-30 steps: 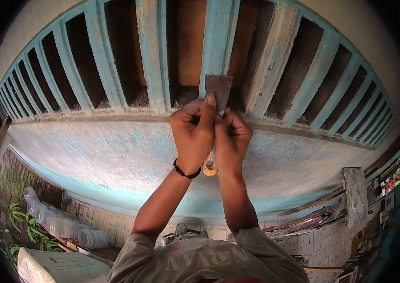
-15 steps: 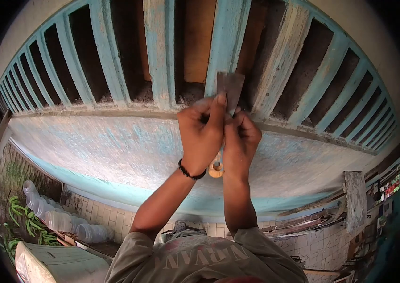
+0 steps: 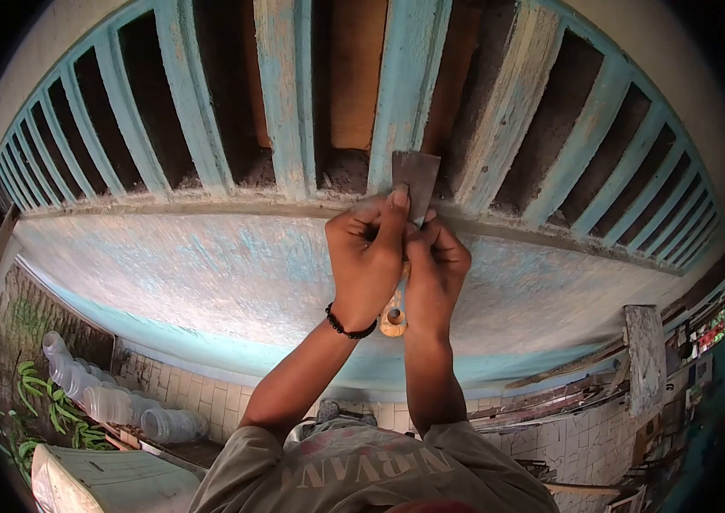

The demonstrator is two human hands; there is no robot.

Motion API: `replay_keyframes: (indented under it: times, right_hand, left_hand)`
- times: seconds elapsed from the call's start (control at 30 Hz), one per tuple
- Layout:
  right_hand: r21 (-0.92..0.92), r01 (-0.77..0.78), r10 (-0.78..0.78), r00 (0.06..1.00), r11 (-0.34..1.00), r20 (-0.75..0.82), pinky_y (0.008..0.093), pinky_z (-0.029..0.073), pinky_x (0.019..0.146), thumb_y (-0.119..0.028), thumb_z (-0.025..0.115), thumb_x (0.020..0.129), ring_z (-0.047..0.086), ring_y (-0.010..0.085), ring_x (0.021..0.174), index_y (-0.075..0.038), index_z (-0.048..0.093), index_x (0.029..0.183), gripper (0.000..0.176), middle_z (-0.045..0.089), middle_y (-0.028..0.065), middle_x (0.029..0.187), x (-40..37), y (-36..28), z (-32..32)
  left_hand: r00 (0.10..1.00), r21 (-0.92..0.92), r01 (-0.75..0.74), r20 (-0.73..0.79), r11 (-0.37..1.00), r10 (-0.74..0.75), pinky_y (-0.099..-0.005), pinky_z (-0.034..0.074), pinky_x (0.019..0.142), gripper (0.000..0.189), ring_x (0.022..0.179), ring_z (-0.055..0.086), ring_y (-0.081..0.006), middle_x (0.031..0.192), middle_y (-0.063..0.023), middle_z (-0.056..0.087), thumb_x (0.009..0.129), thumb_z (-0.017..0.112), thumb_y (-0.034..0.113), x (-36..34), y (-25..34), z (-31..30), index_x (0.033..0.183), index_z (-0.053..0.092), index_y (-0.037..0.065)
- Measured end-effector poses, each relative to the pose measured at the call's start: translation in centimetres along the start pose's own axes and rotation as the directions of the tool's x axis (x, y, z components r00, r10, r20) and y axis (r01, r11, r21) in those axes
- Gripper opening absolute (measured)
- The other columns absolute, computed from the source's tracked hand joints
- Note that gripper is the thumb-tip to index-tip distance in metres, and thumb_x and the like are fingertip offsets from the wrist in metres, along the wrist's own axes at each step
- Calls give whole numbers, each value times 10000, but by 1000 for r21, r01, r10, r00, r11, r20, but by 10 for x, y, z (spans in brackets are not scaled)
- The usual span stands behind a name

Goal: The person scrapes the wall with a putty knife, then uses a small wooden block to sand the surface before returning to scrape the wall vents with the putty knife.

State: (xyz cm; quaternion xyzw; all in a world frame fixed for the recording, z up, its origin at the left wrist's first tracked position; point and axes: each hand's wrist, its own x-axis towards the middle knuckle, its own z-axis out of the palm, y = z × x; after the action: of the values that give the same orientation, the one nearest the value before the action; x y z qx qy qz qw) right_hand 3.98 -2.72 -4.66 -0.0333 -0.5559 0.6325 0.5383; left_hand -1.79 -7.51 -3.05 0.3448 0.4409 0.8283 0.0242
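A paint scraper (image 3: 419, 175) with a flat metal blade and a wooden handle is gripped in both hands, blade pointing up. My left hand (image 3: 368, 248), with a black beaded bracelet at the wrist, closes on it with the thumb pressed along the blade. Beside it, my right hand (image 3: 436, 265) is wrapped around the scraper just below the blade. The handle's end with its hole shows between my wrists. In this view the blade overlaps the foot of a worn, blue-painted slat (image 3: 409, 77).
More peeling blue slats (image 3: 285, 94) stand in a row above a ledge. Below runs a scraped wall (image 3: 234, 265) with patches of blue. Clear plastic containers (image 3: 110, 402) lie at lower left by green plants (image 3: 59, 406). A weathered board (image 3: 644, 359) stands at right.
Both hands and the scraper have moved down a little, toward me, along the slat. The grip looks the same.
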Motion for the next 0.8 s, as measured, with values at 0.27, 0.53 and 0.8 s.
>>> replay_keyframes:
  times: [0.27,0.53,0.8]
  right_hand:
    - [26,40,-41,999,999,3,204,353,620,13,636,963,424,2,706,-43,529,721,271,548,-62,736,0,-6,4]
    - [32,95,-96,995,995,31,194,340,585,13,634,962,413,-9,672,-25,558,747,231,546,-71,728,9,-20,13]
    - [40,98,-97,995,994,-24,198,333,569,0,647,956,405,-11,650,-38,531,722,264,505,-84,684,5,-5,9]
  left_hand:
    - [999,9,45,23,999,-46,-222,308,489,403,576,445,8,598,51,563,1051,635,188,0,12,1,687,636,15]
    - [997,-43,45,63,998,-42,-213,330,505,392,590,452,4,610,47,582,1048,643,191,12,25,3,706,670,2]
    - [997,16,59,57,998,-60,-221,302,522,403,615,425,2,632,78,524,1047,641,194,7,19,1,668,611,61]
